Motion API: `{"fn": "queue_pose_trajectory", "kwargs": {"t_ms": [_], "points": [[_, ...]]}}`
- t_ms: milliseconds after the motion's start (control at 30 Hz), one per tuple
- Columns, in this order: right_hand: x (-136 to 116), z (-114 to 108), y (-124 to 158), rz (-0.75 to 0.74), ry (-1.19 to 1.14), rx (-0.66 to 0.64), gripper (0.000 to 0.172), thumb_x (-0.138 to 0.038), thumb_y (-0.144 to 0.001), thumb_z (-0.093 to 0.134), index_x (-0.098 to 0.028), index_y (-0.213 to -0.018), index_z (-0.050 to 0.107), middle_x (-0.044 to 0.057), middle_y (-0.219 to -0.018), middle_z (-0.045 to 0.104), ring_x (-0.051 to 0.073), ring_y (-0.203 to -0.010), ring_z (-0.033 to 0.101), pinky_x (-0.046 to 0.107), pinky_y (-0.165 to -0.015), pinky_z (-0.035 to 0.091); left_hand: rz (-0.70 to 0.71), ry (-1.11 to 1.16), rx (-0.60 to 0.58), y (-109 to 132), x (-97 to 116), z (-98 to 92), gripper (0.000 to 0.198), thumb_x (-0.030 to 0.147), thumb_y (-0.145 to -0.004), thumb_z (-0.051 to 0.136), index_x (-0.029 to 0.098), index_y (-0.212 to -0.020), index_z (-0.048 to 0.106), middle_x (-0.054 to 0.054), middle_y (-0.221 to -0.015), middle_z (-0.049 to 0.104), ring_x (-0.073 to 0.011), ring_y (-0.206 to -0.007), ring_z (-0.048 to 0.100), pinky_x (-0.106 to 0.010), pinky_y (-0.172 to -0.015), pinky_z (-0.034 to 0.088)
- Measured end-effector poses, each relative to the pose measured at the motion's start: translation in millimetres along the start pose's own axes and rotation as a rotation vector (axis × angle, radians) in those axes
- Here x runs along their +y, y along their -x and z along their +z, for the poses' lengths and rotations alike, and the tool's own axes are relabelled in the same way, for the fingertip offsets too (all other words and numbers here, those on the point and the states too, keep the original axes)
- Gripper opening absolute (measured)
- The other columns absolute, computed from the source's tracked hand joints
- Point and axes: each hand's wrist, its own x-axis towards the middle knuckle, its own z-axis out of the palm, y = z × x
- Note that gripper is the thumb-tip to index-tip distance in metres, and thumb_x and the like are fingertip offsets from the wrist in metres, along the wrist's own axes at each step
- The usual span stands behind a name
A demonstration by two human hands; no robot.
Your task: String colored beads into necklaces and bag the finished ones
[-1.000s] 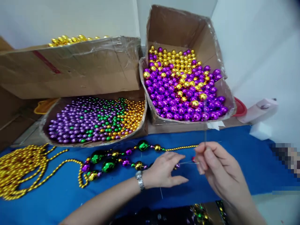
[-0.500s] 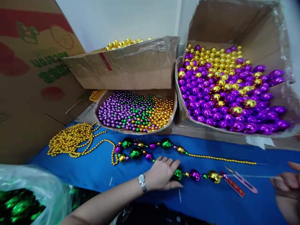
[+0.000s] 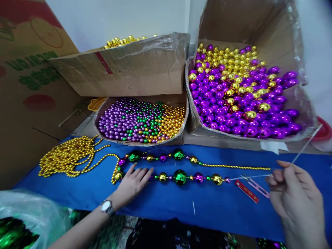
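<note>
Blue cloth [image 3: 220, 214] underlies a bead strand [image 3: 180, 177]. Left hand [image 3: 132, 185], seven o'clock, lies spread over it; right hand [image 3: 295, 190], four o'clock, pinches thread [image 3: 307, 144].

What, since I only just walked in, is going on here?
A person is working with strung beads laid in two rows on a blue cloth. The left-hand grip lies over the nearer row; the right-hand grip holds pale thread running from its right end. A cardboard box of loose purple and gold beads stands behind.
</note>
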Motion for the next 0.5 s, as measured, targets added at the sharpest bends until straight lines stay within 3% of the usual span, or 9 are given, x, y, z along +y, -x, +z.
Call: {"fn": "queue_pose_trajectory", "kwargs": {"t_ms": [267,433,500], "points": [[40,-35,-5,0.032,0.022,0.038,0.026,-0.031,-0.068,0.078,-0.017,-0.085,0.066,-0.003,-0.057,0.047,0.008,-0.056,0.041,0.017,-0.045,0.035,0.170,-0.347,-0.013,5,-32,-22.6,0.053,-0.001,-0.088,0.028,0.013,-0.138,0.035,-0.011,-0.095,0.064,-0.0218,-0.088,0.056,-0.052,-0.100,0.031],[52,-50,-9,0.079,0.040,0.045,0.031,-0.035,-0.066,0.078,-0.018,-0.088,0.065,-0.004,-0.055,0.046,0.008,-0.055,0.040,0.015,-0.044,0.038,0.092,-0.325,0.018,-2,-46,-18.1,0.038,0.018,-0.090,0.042,0.015,-0.127,0.051,-0.012,-0.089,0.065,-0.0245,-0.083,0.059,-0.044,-0.085,0.044],[54,-49,-8,0.094,0.047,0.031,0.030,-0.036,-0.066,0.078,-0.018,-0.087,0.065,-0.004,-0.056,0.047,0.008,-0.055,0.040,0.014,-0.044,0.038,0.060,-0.256,0.009,1,-52,-24.8,0.041,0.032,-0.088,0.050,0.016,-0.126,0.052,-0.014,-0.099,0.065,-0.0275,-0.093,0.059,-0.044,-0.087,0.044]]}}
